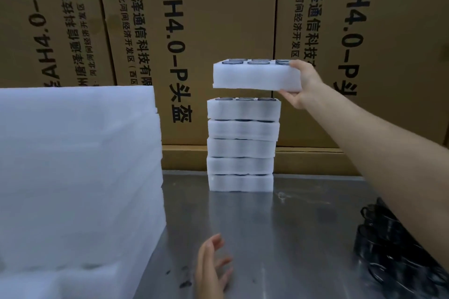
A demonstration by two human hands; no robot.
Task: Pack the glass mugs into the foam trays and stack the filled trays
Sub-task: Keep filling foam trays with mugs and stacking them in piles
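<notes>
I see my right hand (300, 85) gripping the right end of a filled foam tray (252, 77), thumb on top and fingers beneath, holding it level with its long axis running left to right, just above and apart from a stack of five filled trays (241, 145) on the far side of the desk (303, 238). My left hand (211, 264) hovers near, fingers loosely spread, holding nothing. A tall pile of empty foam (77, 165) fills the left; dark glass mugs (393, 255) lie at right, uncountable. Cardboard boxes (218, 19) stand behind.

White foam trays (245, 144), dark glass mugs (398, 255), brown cartons (218, 19) with black lettering, grey table (303, 226).
</notes>
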